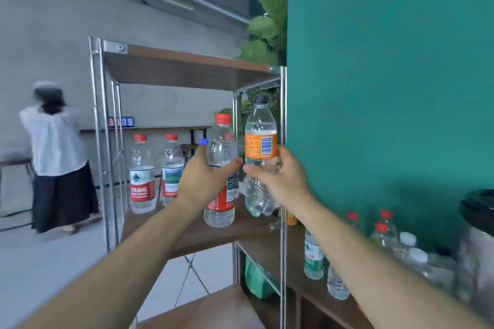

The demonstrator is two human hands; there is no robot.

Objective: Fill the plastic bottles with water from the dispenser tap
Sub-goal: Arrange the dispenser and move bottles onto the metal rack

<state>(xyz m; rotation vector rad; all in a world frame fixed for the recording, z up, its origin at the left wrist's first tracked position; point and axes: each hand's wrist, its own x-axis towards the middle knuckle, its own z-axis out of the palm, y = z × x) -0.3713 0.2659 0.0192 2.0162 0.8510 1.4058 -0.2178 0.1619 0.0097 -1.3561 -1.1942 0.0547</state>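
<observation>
Left hand (pixel 203 176) wraps a clear ribbed plastic bottle with red cap and red label (pixel 220 171). Right hand (pixel 278 176) grips a clear crinkled bottle with dark cap and orange label (pixel 260 155). Both are held over the wooden shelf (pixel 187 232) in a chrome frame. Left of the hands, two more red-capped bottles (pixel 143 173) stand upright.

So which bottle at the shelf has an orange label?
The dark-capped bottle in the right hand. The red-capped bottle in the left hand and the two bottles standing on the shelf show red, not orange.
</observation>
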